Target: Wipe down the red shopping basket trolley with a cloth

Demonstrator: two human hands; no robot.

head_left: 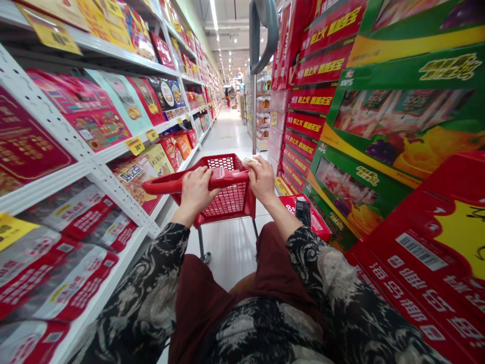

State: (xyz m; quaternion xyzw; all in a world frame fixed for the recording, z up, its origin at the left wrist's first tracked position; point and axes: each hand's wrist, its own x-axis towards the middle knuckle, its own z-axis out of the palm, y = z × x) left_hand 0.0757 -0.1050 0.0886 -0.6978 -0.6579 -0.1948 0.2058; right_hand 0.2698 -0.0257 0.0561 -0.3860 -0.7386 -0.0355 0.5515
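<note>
A red shopping cart (229, 202) with a mesh basket stands right in front of my legs. My left hand (197, 191) is closed over its red handle (164, 185), knuckles up. At the handle's right end, my right hand (262, 179) is closed on a crumpled white cloth or tissue (250, 161), pressing it against the bar. Most of the cloth is hidden under the fingers. From above, the part of the basket that shows holds nothing I can make out.
Left, white shelves (113, 151) hold packaged foods. Stacked red drink cartons (306, 121) and green fruit-drink boxes (409, 116) line the right, close to my arm. A low red box (318, 222) sits beside the cart. A grey post (254, 111) rises ahead; the aisle floor (227, 129) runs onward.
</note>
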